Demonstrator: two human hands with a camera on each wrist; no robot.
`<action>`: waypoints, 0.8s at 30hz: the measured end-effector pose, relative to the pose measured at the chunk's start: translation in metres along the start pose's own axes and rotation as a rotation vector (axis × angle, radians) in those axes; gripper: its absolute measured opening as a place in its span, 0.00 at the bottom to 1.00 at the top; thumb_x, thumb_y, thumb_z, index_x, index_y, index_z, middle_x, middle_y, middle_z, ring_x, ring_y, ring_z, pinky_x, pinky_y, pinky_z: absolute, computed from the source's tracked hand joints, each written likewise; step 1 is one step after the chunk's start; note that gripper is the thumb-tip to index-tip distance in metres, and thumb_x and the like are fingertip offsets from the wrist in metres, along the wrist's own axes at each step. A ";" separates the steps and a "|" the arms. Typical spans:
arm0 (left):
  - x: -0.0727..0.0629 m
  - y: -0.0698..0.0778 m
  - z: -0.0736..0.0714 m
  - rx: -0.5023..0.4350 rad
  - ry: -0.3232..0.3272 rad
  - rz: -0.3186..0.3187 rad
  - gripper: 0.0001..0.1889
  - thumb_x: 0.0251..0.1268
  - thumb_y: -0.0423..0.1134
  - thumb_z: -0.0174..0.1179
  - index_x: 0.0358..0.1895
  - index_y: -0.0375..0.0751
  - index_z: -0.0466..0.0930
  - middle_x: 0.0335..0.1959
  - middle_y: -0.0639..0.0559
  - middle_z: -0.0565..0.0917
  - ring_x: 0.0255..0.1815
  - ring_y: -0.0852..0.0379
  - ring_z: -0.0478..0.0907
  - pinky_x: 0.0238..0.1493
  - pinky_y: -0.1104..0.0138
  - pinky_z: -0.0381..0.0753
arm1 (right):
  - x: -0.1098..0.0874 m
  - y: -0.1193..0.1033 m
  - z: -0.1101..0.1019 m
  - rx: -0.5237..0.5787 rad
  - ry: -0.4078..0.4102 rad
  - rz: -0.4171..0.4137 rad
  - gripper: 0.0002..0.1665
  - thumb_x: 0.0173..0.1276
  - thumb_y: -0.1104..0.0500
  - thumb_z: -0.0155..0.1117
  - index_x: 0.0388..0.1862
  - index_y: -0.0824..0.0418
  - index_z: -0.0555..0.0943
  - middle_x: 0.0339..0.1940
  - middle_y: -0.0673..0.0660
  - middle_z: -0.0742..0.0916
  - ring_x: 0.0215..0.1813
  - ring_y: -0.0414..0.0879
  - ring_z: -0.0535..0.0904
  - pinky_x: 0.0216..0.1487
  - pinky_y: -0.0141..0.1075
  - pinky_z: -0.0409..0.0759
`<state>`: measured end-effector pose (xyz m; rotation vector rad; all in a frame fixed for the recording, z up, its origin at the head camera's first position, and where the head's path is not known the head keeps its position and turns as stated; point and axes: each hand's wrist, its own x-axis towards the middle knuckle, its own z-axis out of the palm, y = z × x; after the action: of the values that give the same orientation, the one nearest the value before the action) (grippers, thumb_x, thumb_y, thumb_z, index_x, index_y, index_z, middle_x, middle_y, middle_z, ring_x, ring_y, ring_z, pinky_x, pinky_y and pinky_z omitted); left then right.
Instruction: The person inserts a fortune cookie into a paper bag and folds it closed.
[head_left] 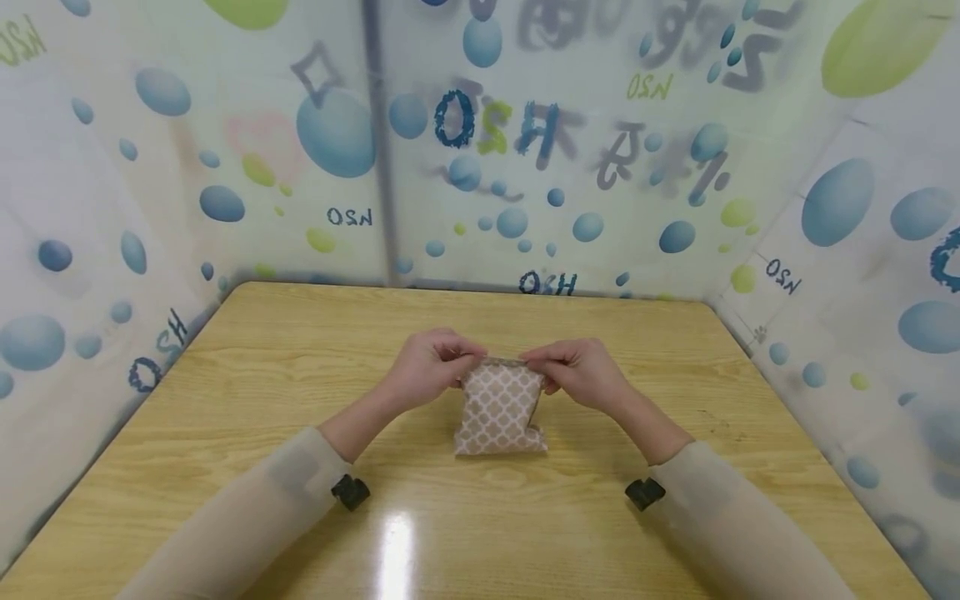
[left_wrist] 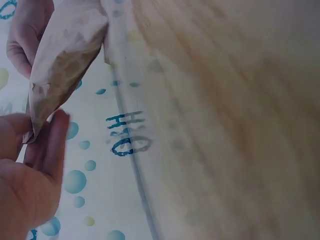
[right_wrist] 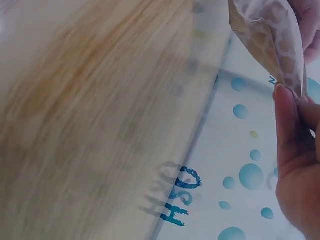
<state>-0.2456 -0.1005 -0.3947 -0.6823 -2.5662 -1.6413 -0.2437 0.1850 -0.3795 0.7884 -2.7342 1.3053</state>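
A small tan paper bag (head_left: 498, 410) with a white lattice pattern stands upright near the middle of the table, its top edge pressed flat. My left hand (head_left: 437, 369) pinches the top left corner between thumb and fingers. At the opposite top corner, my right hand (head_left: 583, 372) pinches the paper the same way. Both wrist views show the bag from its side: the left wrist view has the paper bag (left_wrist: 67, 55) narrowing into the fingers, and in the right wrist view the bag (right_wrist: 272, 37) tapers down to the thumb. Its contents are hidden.
The wooden table (head_left: 300, 333) spreads around the bag, with a bright light reflection near its front. Bubble-printed sheets (head_left: 480, 167) with H2O lettering enclose it at the back and both sides. A dark clip-like device sits at each wrist.
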 end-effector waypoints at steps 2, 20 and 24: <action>0.002 0.000 0.000 0.042 -0.014 0.016 0.10 0.77 0.39 0.71 0.55 0.45 0.94 0.49 0.50 0.90 0.46 0.55 0.86 0.43 0.65 0.89 | 0.001 0.001 0.000 0.022 -0.026 0.025 0.12 0.80 0.62 0.70 0.57 0.60 0.94 0.45 0.61 0.96 0.31 0.43 0.90 0.39 0.50 0.92; 0.004 0.008 0.016 0.139 0.026 0.162 0.05 0.77 0.34 0.69 0.47 0.42 0.94 0.43 0.49 0.89 0.43 0.57 0.84 0.43 0.68 0.86 | 0.014 -0.012 0.021 -0.332 0.062 -0.267 0.07 0.79 0.59 0.72 0.47 0.58 0.95 0.42 0.55 0.96 0.36 0.43 0.89 0.38 0.37 0.86; 0.006 0.006 0.013 0.155 0.050 0.164 0.05 0.78 0.34 0.69 0.46 0.43 0.94 0.41 0.50 0.88 0.40 0.58 0.81 0.41 0.68 0.84 | 0.012 -0.009 0.015 -0.211 0.002 -0.062 0.10 0.82 0.56 0.69 0.50 0.56 0.94 0.40 0.53 0.95 0.34 0.40 0.87 0.36 0.34 0.85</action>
<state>-0.2457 -0.0854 -0.3939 -0.8045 -2.4942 -1.3775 -0.2474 0.1644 -0.3799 0.8434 -2.7607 0.9846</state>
